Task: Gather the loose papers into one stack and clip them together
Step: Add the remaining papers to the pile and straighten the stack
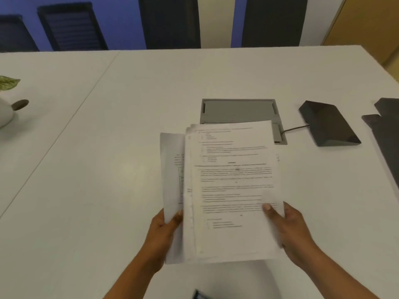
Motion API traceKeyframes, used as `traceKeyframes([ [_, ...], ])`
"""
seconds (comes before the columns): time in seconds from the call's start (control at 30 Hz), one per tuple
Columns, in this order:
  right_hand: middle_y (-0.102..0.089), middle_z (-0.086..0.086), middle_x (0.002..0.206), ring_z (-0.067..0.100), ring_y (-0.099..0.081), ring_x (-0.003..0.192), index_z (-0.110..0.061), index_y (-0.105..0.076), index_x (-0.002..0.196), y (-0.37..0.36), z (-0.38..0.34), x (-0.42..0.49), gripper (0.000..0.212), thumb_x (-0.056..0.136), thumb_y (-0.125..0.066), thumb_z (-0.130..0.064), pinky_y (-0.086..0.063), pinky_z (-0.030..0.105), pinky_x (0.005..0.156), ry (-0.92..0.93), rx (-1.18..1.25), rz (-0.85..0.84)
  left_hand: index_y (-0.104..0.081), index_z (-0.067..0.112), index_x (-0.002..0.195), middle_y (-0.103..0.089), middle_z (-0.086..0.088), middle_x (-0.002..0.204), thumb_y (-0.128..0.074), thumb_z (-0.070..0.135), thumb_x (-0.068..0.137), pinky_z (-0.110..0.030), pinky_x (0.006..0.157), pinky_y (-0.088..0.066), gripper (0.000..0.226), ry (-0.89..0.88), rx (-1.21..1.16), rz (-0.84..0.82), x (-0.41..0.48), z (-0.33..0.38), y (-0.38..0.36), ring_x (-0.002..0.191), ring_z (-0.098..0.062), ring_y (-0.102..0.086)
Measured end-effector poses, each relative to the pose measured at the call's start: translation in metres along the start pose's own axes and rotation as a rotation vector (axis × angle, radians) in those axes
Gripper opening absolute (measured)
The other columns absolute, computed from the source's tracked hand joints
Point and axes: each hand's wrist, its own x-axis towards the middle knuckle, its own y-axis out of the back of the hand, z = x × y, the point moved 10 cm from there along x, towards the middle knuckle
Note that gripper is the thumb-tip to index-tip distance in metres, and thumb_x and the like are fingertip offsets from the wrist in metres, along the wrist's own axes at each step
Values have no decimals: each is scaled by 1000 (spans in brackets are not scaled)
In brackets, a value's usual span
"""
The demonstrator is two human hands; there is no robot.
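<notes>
White table [108,169], papers [233,190] held above its near edge; left hand [164,229] pinches an offset sheet [171,169], right hand [289,229] grips the stack. Risk: misaligned sheet slips free; no clip visible.

Papers [233,190] held above table [108,169] — left hand [164,229] at their left edge, right hand [291,229] at right; cable box [239,111] behind them; wedge device [328,124] right of it; plant pot [5,113] far left.
</notes>
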Motion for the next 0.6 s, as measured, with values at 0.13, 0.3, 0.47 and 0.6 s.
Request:
traceKeyframes([
  [0.13,-75,-3,118,18,-70,110,-20,-66,124,-23,1,0,31,96,-58,-29,-54,38,97,-50,-14,-140,-70,23,113,-78,-5,103,-55,22,98,-40,80,-61,21,-22,51,-93,-5,18,-38,97,-25,-75],
  [0.3,-76,-2,114,18,-72,106,-21,-67,121,-14,-6,2,25,98,-56,-18,-55,39,93,-27,-39,-98,-66,35,107,-77,4,98,-24,55,99,-26,66,-60,47,88,-4,-55,1,11,-49,86,-14,-73],
  [0.47,-77,0,112,21,-73,102,-19,-67,120,2,-13,6,27,94,-60,-16,-57,38,88,21,-63,-53,-63,20,125,-73,-3,120,-58,16,94,-43,88,-59,32,-26,-74,-193,13,26,-61,110,-26,-70],
  [0.6,-77,-2,110,17,-74,100,-19,-69,116,6,-21,13,31,87,-69,-6,-60,31,83,57,-127,-69,-62,15,126,-72,-5,121,-67,-5,86,-47,91,-57,45,-103,18,-221,27,31,-65,111,-27,-68],
])
